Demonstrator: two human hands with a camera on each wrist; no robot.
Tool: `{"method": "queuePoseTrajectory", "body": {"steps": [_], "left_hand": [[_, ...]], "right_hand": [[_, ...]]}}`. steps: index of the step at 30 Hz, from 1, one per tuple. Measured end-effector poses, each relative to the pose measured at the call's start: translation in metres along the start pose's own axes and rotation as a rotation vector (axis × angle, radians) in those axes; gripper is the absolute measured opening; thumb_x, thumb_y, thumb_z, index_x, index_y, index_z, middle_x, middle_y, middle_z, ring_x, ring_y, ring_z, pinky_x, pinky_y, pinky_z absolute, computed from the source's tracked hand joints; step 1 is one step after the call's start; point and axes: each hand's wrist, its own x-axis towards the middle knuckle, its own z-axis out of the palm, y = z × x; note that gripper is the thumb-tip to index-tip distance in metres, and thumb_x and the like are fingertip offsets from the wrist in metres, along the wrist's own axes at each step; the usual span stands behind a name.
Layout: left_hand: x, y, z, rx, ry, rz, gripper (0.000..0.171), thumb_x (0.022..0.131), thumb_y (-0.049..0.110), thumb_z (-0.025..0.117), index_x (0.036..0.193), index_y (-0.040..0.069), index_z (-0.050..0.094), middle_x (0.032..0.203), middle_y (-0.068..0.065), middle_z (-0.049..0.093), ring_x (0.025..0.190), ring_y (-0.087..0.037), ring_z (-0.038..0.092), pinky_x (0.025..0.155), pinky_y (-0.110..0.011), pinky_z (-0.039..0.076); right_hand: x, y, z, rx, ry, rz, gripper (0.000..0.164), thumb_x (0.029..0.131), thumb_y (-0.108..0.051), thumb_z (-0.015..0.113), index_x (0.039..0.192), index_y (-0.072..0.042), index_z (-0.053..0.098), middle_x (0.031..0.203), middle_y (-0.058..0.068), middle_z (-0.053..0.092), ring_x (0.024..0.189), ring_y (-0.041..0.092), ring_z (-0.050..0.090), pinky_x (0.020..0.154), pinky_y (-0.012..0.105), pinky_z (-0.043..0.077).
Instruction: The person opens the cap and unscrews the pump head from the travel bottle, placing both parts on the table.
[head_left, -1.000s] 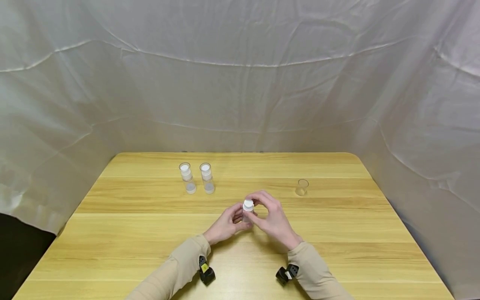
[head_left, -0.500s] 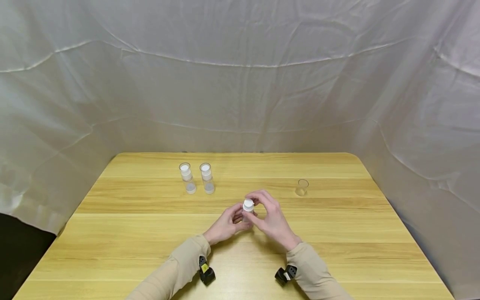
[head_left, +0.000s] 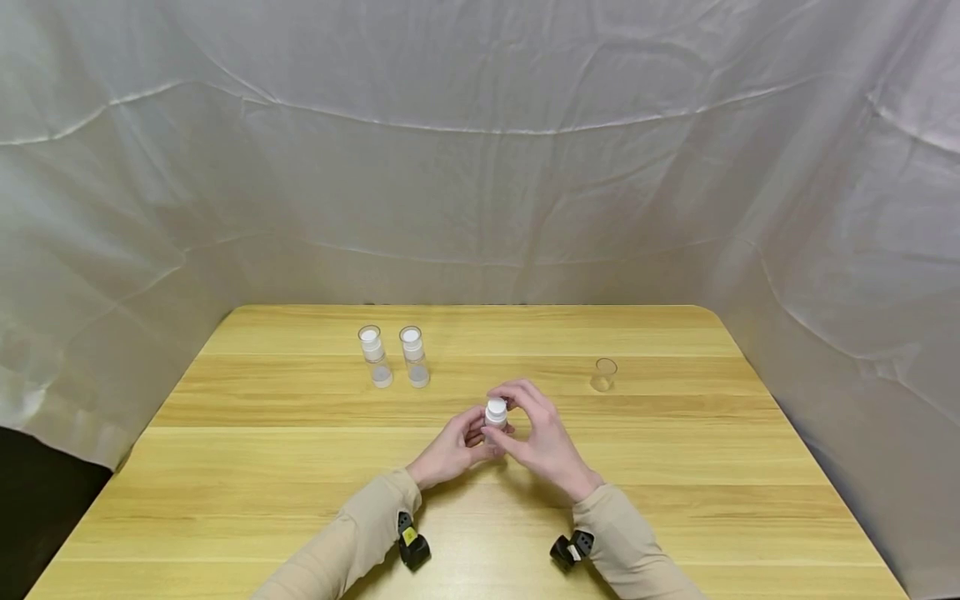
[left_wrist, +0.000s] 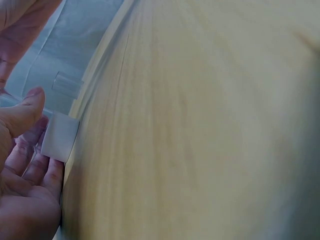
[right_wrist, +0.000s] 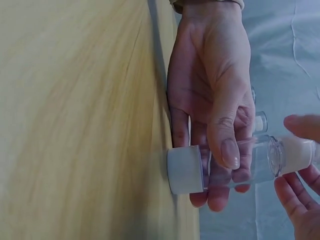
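A small clear bottle point(right_wrist: 260, 162) with a white base point(right_wrist: 185, 170) stands upright on the table between both hands. My left hand point(head_left: 448, 450) holds its clear body, thumb on one side and fingers on the other, as the right wrist view shows. At the bottle's upper end is a white top point(head_left: 496, 409). My right hand point(head_left: 543, 437) pinches this top between thumb and fingers. In the left wrist view the white base point(left_wrist: 60, 137) shows beside the left fingers, while the right hand point(left_wrist: 20, 40) is partly cut off above.
Two similar bottles, one at the left point(head_left: 375, 357) and one beside it point(head_left: 414, 357), stand farther back, each with a clear cap over its white top. A clear open cup point(head_left: 603, 375), like those caps, stands at the right. Grey cloth point(head_left: 480, 183) hangs behind the wooden table point(head_left: 675, 517).
The right hand has shifted slightly left around the white top. The left hand and the things standing on the table have stayed in place.
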Motion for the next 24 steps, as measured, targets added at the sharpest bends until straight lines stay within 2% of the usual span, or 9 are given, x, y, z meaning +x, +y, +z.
{"method": "queuePoseTrajectory", "body": {"steps": [5, 12, 16, 20, 24], "left_hand": [[0.0000, 0.0002, 0.0000, 0.008, 0.005, -0.019, 0.051, 0.094, 0.003, 0.066, 0.139, -0.007, 0.046, 0.140, -0.027, 0.058, 0.136, -0.042, 0.052, 0.123, -0.053, 0.036], [0.0004, -0.0012, -0.0001, 0.004, -0.003, 0.007, 0.048, 0.094, 0.002, 0.066, 0.137, -0.009, 0.047, 0.137, -0.028, 0.060, 0.133, -0.043, 0.054, 0.121, -0.052, 0.039], [0.0013, -0.0025, -0.0004, -0.001, -0.009, 0.025, 0.048, 0.095, 0.001, 0.065, 0.137, -0.010, 0.046, 0.136, -0.029, 0.061, 0.132, -0.042, 0.055, 0.121, -0.050, 0.040], [0.0010, -0.0020, -0.0006, 0.008, -0.001, 0.012, 0.048, 0.094, 0.002, 0.066, 0.137, -0.009, 0.047, 0.136, -0.028, 0.061, 0.133, -0.042, 0.055, 0.121, -0.051, 0.040], [0.0004, -0.0007, -0.0001, 0.010, 0.002, -0.005, 0.049, 0.094, 0.002, 0.066, 0.138, -0.008, 0.047, 0.138, -0.027, 0.060, 0.133, -0.042, 0.054, 0.121, -0.052, 0.039]], "right_hand": [[0.0000, 0.0003, 0.0006, -0.013, 0.009, 0.001, 0.043, 0.076, 0.001, 0.083, 0.114, -0.002, 0.063, 0.109, 0.010, 0.066, 0.096, 0.020, 0.065, 0.086, 0.032, 0.062], [-0.0004, 0.0000, -0.0010, 0.017, -0.037, 0.022, 0.044, 0.079, 0.001, 0.080, 0.119, -0.001, 0.063, 0.116, 0.012, 0.067, 0.105, 0.024, 0.066, 0.096, 0.040, 0.060], [-0.0003, 0.0008, 0.0000, 0.004, -0.037, 0.035, 0.046, 0.079, -0.002, 0.082, 0.120, -0.002, 0.062, 0.116, 0.011, 0.066, 0.104, 0.023, 0.065, 0.096, 0.038, 0.060], [0.0002, 0.0007, 0.0004, 0.004, -0.036, 0.040, 0.040, 0.079, 0.001, 0.080, 0.116, -0.003, 0.064, 0.113, 0.009, 0.067, 0.102, 0.022, 0.066, 0.093, 0.036, 0.060], [0.0007, -0.0012, -0.0011, 0.031, -0.057, 0.046, 0.038, 0.081, 0.002, 0.077, 0.116, -0.001, 0.065, 0.115, 0.011, 0.068, 0.107, 0.025, 0.066, 0.098, 0.039, 0.059]]}}
